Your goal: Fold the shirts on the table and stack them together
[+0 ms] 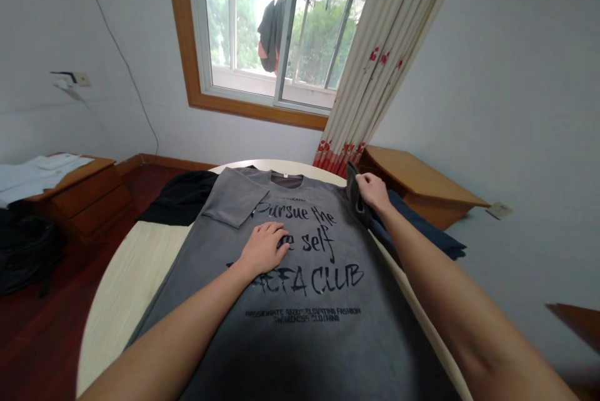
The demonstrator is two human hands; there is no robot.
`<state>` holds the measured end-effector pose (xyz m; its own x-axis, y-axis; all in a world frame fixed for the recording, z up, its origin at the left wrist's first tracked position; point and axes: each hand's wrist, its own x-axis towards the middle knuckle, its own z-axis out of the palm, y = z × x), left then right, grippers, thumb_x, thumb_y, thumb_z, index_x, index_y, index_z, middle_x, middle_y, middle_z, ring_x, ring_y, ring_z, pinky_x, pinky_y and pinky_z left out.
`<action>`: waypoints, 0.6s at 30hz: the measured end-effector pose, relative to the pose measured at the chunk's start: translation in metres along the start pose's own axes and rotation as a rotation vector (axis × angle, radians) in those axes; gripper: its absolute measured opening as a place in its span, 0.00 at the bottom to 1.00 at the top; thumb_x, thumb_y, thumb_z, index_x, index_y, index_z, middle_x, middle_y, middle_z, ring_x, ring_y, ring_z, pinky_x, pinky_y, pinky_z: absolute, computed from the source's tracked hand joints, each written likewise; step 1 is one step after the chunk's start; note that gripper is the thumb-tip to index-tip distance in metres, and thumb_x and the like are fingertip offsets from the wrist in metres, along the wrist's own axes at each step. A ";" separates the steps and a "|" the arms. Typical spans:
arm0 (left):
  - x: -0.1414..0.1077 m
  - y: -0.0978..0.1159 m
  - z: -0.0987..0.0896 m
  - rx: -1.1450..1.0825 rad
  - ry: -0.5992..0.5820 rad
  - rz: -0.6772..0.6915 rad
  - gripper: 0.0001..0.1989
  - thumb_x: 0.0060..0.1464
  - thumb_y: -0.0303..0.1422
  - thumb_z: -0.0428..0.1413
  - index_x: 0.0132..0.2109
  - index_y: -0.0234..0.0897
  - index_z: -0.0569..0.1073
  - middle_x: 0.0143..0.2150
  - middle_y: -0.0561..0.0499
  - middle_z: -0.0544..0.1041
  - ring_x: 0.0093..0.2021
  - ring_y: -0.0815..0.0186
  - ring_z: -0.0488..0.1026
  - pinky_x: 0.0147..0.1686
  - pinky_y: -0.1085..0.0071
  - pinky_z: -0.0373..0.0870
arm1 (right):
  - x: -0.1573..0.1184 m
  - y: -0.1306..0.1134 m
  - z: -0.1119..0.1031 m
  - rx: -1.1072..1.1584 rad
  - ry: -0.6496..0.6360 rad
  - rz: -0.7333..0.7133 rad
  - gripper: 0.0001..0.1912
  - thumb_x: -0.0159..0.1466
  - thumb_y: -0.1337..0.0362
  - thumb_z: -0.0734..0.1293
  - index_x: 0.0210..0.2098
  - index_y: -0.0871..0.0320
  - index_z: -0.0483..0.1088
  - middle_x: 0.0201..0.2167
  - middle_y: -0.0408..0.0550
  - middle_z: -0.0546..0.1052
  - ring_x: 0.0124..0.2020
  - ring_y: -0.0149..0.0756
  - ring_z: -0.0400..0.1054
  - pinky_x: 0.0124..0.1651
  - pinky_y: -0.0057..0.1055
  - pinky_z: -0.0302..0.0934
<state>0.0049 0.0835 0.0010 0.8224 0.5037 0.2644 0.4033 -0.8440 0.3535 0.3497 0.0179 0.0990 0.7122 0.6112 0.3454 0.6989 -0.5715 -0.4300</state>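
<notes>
A grey T-shirt [300, 351] with black lettering lies front side up, its neck at the far end. The sleeve on the left is folded inward over the chest. My left hand [266, 248] rests flat on the chest print, fingers spread, covering some letters. At the right shoulder, my right hand [374, 191] pinches the other sleeve [354, 192] and holds it raised above the table.
The shirt lies on a round pale table [117, 282]. Black clothing [180, 198] sits at its left back edge, dark blue clothing [424, 226] at the right. Wooden cabinets [412, 179] stand beyond, near a curtain [375, 57] and a window [276, 26].
</notes>
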 end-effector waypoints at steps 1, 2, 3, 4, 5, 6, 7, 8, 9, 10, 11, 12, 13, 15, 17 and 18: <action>0.000 0.000 0.000 0.004 -0.001 -0.002 0.17 0.64 0.38 0.52 0.56 0.40 0.75 0.64 0.44 0.71 0.65 0.54 0.63 0.63 0.54 0.59 | -0.006 -0.002 0.009 -0.007 -0.081 -0.075 0.23 0.71 0.53 0.55 0.48 0.59 0.76 0.50 0.56 0.80 0.51 0.44 0.72 0.52 0.31 0.62; 0.000 0.001 0.000 0.009 -0.001 -0.003 0.17 0.64 0.38 0.52 0.56 0.40 0.75 0.64 0.45 0.72 0.65 0.54 0.63 0.63 0.54 0.59 | -0.012 -0.004 0.019 -0.028 -0.158 -0.138 0.24 0.72 0.52 0.54 0.49 0.59 0.76 0.50 0.56 0.79 0.52 0.43 0.72 0.53 0.31 0.62; 0.000 0.001 0.000 0.014 0.000 -0.006 0.17 0.64 0.38 0.52 0.56 0.40 0.75 0.64 0.45 0.72 0.65 0.54 0.63 0.63 0.54 0.59 | -0.017 -0.005 0.029 -0.061 -0.224 -0.186 0.25 0.72 0.51 0.54 0.50 0.60 0.76 0.52 0.56 0.79 0.53 0.44 0.72 0.54 0.32 0.61; 0.000 0.001 0.000 0.017 0.001 -0.008 0.17 0.64 0.38 0.52 0.56 0.40 0.75 0.64 0.45 0.72 0.65 0.55 0.63 0.63 0.55 0.59 | -0.023 -0.005 0.040 -0.100 -0.277 -0.221 0.26 0.72 0.51 0.54 0.52 0.61 0.75 0.54 0.58 0.78 0.55 0.44 0.71 0.56 0.33 0.61; 0.000 0.001 0.000 0.018 0.003 -0.010 0.16 0.64 0.38 0.52 0.55 0.41 0.75 0.64 0.46 0.72 0.65 0.55 0.63 0.63 0.55 0.59 | -0.028 -0.005 0.050 -0.140 -0.319 -0.246 0.26 0.72 0.51 0.55 0.55 0.62 0.73 0.57 0.59 0.76 0.58 0.45 0.69 0.59 0.33 0.59; 0.000 0.001 0.000 0.017 0.004 -0.010 0.16 0.64 0.38 0.52 0.55 0.41 0.76 0.64 0.46 0.72 0.65 0.55 0.64 0.63 0.55 0.59 | -0.032 -0.004 0.060 -0.179 -0.355 -0.257 0.27 0.72 0.51 0.55 0.59 0.63 0.71 0.61 0.60 0.73 0.61 0.46 0.66 0.62 0.35 0.57; 0.000 0.001 0.001 0.015 0.006 -0.011 0.16 0.64 0.38 0.52 0.55 0.41 0.76 0.64 0.46 0.72 0.65 0.55 0.64 0.63 0.54 0.59 | -0.037 -0.003 0.069 -0.217 -0.389 -0.257 0.29 0.71 0.51 0.55 0.62 0.64 0.67 0.64 0.60 0.69 0.65 0.47 0.62 0.65 0.36 0.54; 0.000 0.001 0.001 0.012 0.008 -0.011 0.16 0.64 0.38 0.52 0.55 0.41 0.76 0.64 0.46 0.72 0.65 0.54 0.64 0.63 0.54 0.59 | -0.040 -0.003 0.078 -0.253 -0.420 -0.244 0.31 0.71 0.50 0.55 0.65 0.65 0.63 0.68 0.61 0.64 0.68 0.48 0.57 0.67 0.39 0.51; 0.000 0.001 0.001 0.009 0.007 -0.012 0.16 0.63 0.38 0.52 0.55 0.42 0.76 0.64 0.46 0.72 0.65 0.54 0.64 0.63 0.54 0.59 | -0.043 -0.003 0.085 -0.283 -0.449 -0.222 0.33 0.72 0.49 0.53 0.68 0.64 0.59 0.71 0.60 0.58 0.71 0.49 0.52 0.69 0.43 0.48; 0.001 0.000 0.001 0.006 0.006 -0.013 0.16 0.63 0.38 0.52 0.55 0.42 0.76 0.64 0.46 0.72 0.65 0.54 0.64 0.63 0.54 0.60 | -0.045 -0.003 0.091 -0.307 -0.473 -0.191 0.35 0.72 0.48 0.51 0.70 0.63 0.55 0.73 0.59 0.53 0.73 0.49 0.46 0.70 0.47 0.44; 0.001 0.000 0.001 0.004 0.006 -0.015 0.16 0.63 0.38 0.53 0.55 0.42 0.75 0.64 0.46 0.72 0.65 0.54 0.64 0.62 0.54 0.60 | -0.046 -0.004 0.096 -0.324 -0.493 -0.156 0.36 0.72 0.47 0.49 0.72 0.62 0.51 0.74 0.57 0.48 0.74 0.50 0.42 0.71 0.51 0.41; 0.001 0.000 0.001 0.002 0.005 -0.017 0.16 0.63 0.38 0.53 0.55 0.42 0.75 0.64 0.46 0.72 0.65 0.54 0.64 0.62 0.54 0.60 | -0.046 -0.006 0.099 -0.334 -0.511 -0.120 0.37 0.72 0.46 0.47 0.73 0.60 0.48 0.75 0.55 0.44 0.75 0.50 0.38 0.71 0.54 0.38; 0.001 0.000 0.001 0.001 0.004 -0.017 0.16 0.63 0.38 0.53 0.55 0.42 0.75 0.64 0.46 0.72 0.65 0.54 0.64 0.62 0.54 0.59 | -0.044 -0.007 0.101 -0.337 -0.528 -0.089 0.37 0.72 0.45 0.46 0.74 0.59 0.46 0.75 0.54 0.42 0.75 0.51 0.36 0.71 0.56 0.37; 0.001 0.000 0.001 0.003 0.001 -0.017 0.16 0.64 0.38 0.53 0.55 0.42 0.75 0.64 0.46 0.71 0.65 0.54 0.64 0.63 0.54 0.59 | -0.037 -0.010 0.103 -0.342 -0.546 -0.052 0.39 0.72 0.44 0.46 0.74 0.60 0.45 0.75 0.55 0.43 0.75 0.52 0.37 0.71 0.58 0.37; 0.001 0.001 0.001 0.007 -0.003 -0.021 0.16 0.64 0.38 0.53 0.55 0.41 0.75 0.64 0.46 0.71 0.65 0.54 0.63 0.63 0.54 0.59 | -0.027 -0.010 0.106 -0.355 -0.510 -0.045 0.40 0.71 0.43 0.48 0.74 0.62 0.46 0.75 0.57 0.44 0.75 0.52 0.39 0.71 0.57 0.37; 0.001 0.001 0.000 0.008 -0.005 -0.023 0.16 0.64 0.38 0.53 0.55 0.41 0.75 0.64 0.46 0.71 0.65 0.54 0.63 0.63 0.54 0.59 | -0.022 -0.009 0.108 -0.360 -0.481 -0.043 0.40 0.71 0.44 0.48 0.73 0.63 0.46 0.75 0.57 0.45 0.75 0.52 0.38 0.71 0.56 0.36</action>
<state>0.0062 0.0828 0.0012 0.8149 0.5223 0.2512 0.4256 -0.8335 0.3523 0.3201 0.0687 0.0054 0.6319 0.7691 -0.0957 0.7645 -0.6388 -0.0857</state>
